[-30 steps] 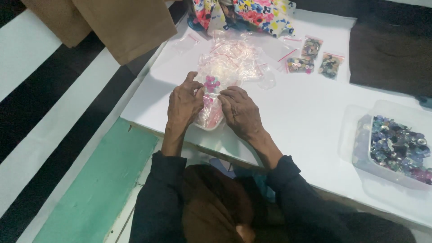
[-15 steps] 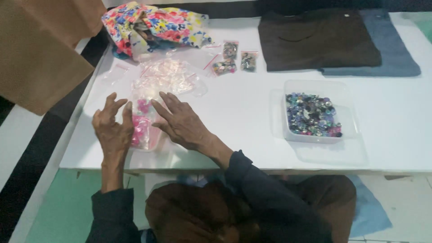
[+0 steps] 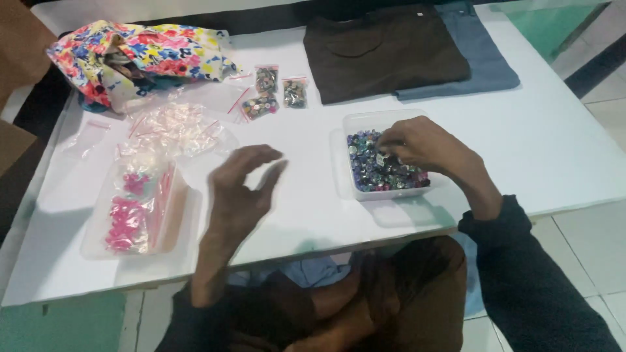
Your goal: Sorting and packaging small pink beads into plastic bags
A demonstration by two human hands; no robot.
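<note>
While sorting: hands among buttons

Clear tub of mixed buttons

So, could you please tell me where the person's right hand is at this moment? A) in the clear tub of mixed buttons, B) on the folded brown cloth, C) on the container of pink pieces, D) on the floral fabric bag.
A: the right hand reaches into the clear tub of mixed buttons, fingertips among them, while the left hand hovers blurred over the white table.
</note>
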